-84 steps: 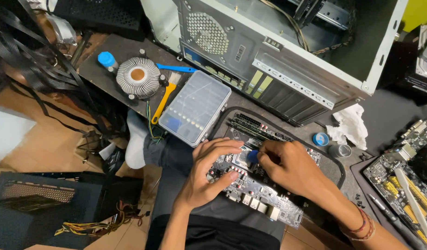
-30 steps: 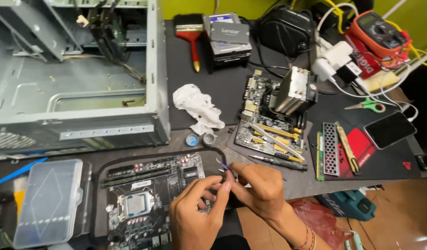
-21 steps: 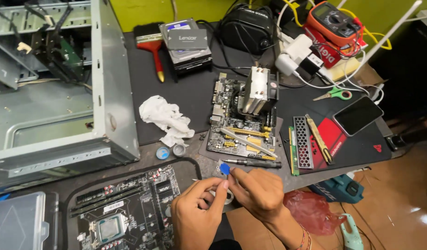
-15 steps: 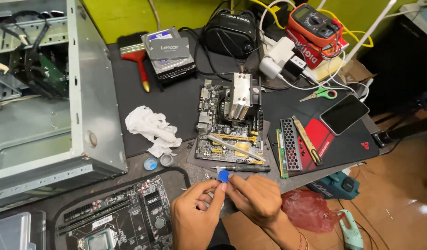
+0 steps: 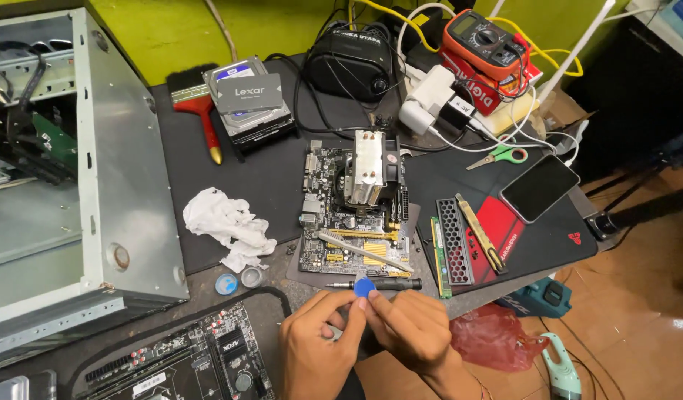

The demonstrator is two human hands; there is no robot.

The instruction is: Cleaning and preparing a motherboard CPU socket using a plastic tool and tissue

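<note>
My left hand (image 5: 315,352) and my right hand (image 5: 408,333) meet at the near table edge, fingertips together on a small blue disc-shaped piece (image 5: 364,287). Something pale shows between the left fingers; I cannot tell what it is. Just beyond the fingers lies a black-handled screwdriver (image 5: 386,283), and behind it a motherboard with a tower cooler (image 5: 360,204). A second motherboard (image 5: 186,359) sits in a black tray left of my left hand.
An open grey computer case (image 5: 97,185) fills the left. Crumpled white tissue (image 5: 226,226), two small caps (image 5: 238,281), a red-handled brush (image 5: 201,111), stacked drives (image 5: 249,100), multimeter (image 5: 486,41), scissors (image 5: 500,156), phone (image 5: 540,187), memory sticks (image 5: 449,244) and cables crowd the table.
The view has swung right from the tray's motherboard to the table's right half. Both hands came off the board and now pinch the small blue piece together.
</note>
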